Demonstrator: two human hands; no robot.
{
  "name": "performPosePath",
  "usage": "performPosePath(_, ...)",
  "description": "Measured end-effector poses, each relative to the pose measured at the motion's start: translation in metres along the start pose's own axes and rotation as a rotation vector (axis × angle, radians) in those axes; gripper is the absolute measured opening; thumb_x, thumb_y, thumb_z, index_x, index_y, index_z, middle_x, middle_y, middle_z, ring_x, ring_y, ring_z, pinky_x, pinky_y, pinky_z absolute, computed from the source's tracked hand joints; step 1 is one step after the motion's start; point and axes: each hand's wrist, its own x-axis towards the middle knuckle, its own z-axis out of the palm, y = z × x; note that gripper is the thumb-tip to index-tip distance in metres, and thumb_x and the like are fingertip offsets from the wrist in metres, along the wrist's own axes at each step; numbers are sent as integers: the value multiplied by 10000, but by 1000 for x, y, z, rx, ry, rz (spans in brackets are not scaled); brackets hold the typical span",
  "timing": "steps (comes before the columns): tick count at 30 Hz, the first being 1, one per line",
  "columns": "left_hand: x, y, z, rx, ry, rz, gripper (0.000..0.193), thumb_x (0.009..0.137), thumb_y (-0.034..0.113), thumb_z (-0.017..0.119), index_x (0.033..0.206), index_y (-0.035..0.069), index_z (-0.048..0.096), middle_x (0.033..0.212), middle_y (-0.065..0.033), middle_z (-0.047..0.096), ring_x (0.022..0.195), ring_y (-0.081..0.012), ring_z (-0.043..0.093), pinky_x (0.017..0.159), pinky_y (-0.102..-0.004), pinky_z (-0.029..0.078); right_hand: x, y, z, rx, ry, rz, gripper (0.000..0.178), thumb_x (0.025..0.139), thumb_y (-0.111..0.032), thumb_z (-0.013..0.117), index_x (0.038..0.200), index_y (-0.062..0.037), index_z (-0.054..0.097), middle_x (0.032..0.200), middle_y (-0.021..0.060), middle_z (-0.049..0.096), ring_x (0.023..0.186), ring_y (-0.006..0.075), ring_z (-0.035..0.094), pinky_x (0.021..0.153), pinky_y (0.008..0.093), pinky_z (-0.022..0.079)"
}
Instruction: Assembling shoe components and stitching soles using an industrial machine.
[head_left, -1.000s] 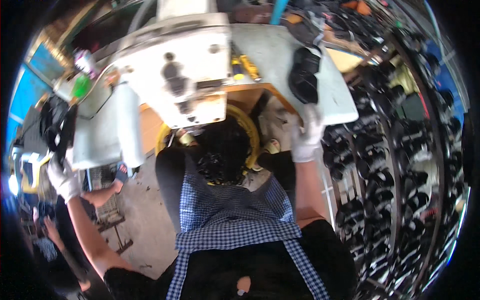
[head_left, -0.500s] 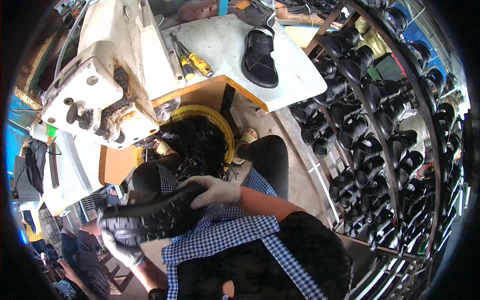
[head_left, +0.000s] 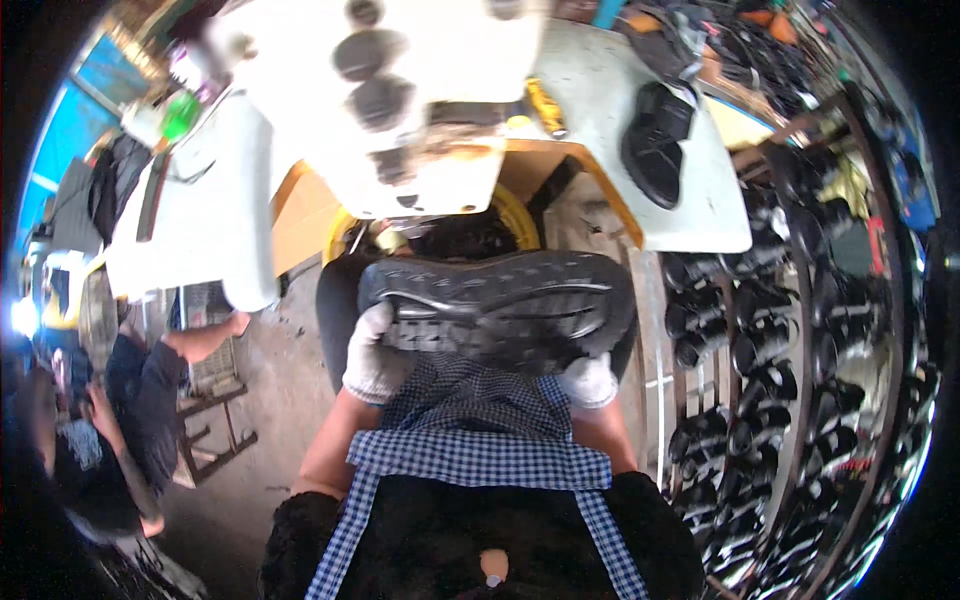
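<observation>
Above my lap I hold a black sandal [head_left: 500, 310] sideways, its treaded sole turned up toward me; its upper is hidden. My left hand [head_left: 378, 362], in a white knit glove, is closed round one end, thumb over the sole's edge. At the other end my gloved right hand [head_left: 588, 382] grips from below, most of its fingers behind the sole. Past the sandal looms a white machine head [head_left: 440, 110], blurred. Another black sandal [head_left: 657, 140] lies on the white tabletop [head_left: 705, 215] at the far right.
A yellow-handled tool [head_left: 546, 108] lies on the tabletop beside the machine. Below stands a yellow basket [head_left: 520, 215] of black scraps. Racks of black sandals [head_left: 765, 340] line the right side. At left are a white work surface [head_left: 190, 220] and a seated person [head_left: 110, 460].
My view has swung left, bringing the machine toward the middle. The sandal is now level and centred above my lap, still in both hands, with more of its sole facing me.
</observation>
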Motion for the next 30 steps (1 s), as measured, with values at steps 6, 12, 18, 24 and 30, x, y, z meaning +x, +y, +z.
performPosePath(6,-12,29,43,549,-461,59,962,674,394,835,1421,21,357,1413,-130,452,1284,-272,443,1070,-398,365,-12,16,-37,232,34,100,920,700,-301,815,1448,-68,332,1423,115,446,1284,303,456,1096,469,367)
performPosePath(12,23,32,95,609,-730,-11,771,755,135,789,1389,-24,380,1307,-110,550,1180,-169,512,1006,-332,416,21,9,-75,372,-4,43,847,716,-269,790,1430,-86,370,1391,144,479,1243,343,491,1038,521,426)
performPosePath(18,50,47,80,858,-728,108,770,673,248,870,1298,-5,500,1170,-110,634,1058,-181,585,933,-338,473,33,5,-69,328,108,-94,865,695,-227,771,1440,-83,356,1403,153,468,1248,341,493,1030,527,431)
performPosePath(24,50,60,58,829,-756,-133,835,657,127,839,1355,-85,432,1352,-212,514,1250,-297,494,1053,-408,384,7,-1,-88,183,85,-128,925,703,-280,789,1458,-53,305,1435,148,427,1286,340,448,1069,519,378)
performPosePath(30,43,40,38,328,-773,57,759,710,78,769,1364,-68,413,1318,-257,519,1232,-370,504,1039,-434,407,22,-2,-49,73,191,-124,919,740,-304,776,1469,-62,272,1451,134,401,1288,335,439,1073,515,372)
